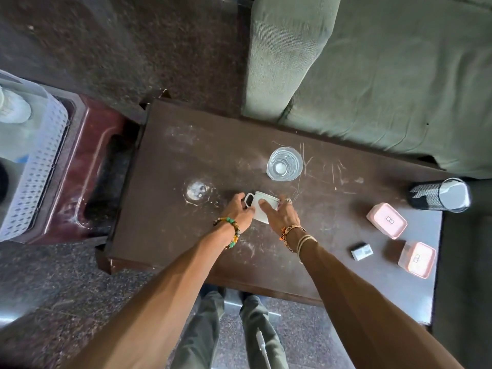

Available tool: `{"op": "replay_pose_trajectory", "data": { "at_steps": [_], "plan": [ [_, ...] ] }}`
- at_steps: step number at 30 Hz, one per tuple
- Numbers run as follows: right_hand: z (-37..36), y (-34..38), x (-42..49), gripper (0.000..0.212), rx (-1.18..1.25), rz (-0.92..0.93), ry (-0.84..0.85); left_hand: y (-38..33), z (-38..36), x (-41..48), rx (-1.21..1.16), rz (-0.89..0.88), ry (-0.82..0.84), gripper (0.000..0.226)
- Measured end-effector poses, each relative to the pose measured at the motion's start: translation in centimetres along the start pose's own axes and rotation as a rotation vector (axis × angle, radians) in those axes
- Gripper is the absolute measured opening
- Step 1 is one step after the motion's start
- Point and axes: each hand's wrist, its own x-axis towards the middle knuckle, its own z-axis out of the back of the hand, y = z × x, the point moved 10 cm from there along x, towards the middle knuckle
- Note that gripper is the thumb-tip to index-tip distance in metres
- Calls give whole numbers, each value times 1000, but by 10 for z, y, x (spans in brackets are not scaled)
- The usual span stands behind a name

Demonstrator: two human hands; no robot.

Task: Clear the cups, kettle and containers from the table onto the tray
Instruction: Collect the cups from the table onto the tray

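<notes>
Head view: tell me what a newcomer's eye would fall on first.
Two hands meet on the white cup at the middle of the dark table: the right hand wraps its side and the left hand is at its handle. Just beyond the cup stands a clear glass, and two pink containers sit near the table's right end.

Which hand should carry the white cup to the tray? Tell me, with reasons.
Left. The left hand is at the handle of the white cup, on the side facing the white tray left of the table. The right hand wraps the cup's body and would probably have to cross the left arm.
</notes>
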Motion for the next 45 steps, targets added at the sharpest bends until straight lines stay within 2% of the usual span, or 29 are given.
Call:
{"op": "replay_pose_trajectory", "data": {
  "at_steps": [2, 6, 11, 17, 23, 26, 29, 31, 34, 40, 45],
  "plan": [
    [-4, 1, 2, 57, 48, -9, 22, 1, -4, 4, -89, 20, 2, 66],
    [-11, 2, -10, 76, 20, -28, 33, 3, -6, -1, -292, 48, 3, 54],
    [-5, 16, -43, 74, 133, 17, 26, -9, 9, -40, -427, 36, -39, 55],
    [18, 74, -105, 57, 75, 191, 105, -39, 52, -126, -504, -8, -10, 57],
    [52, 188, -204, 63, -79, 498, 99, -86, 132, -231, -541, -149, -110, 50],
    [51, 241, -262, 75, -173, 637, 105, -97, 180, -284, -614, -219, -171, 46],
    [41, 281, -311, 73, -181, 742, 110, -103, 223, -323, -575, -305, -214, 43],
    [26, 296, -341, 73, -213, 799, 105, -94, 246, -345, -563, -332, -231, 40],
    [2, 304, -375, 70, -228, 849, 104, -61, 271, -363, -655, -282, -259, 35],
    [-62, 308, -422, 71, -317, 855, 127, 2, 315, -387, -805, -278, -277, 31],
    [-111, 321, -467, 72, -351, 902, 104, 33, 363, -408, -830, -315, -259, 26]
  ]
}}
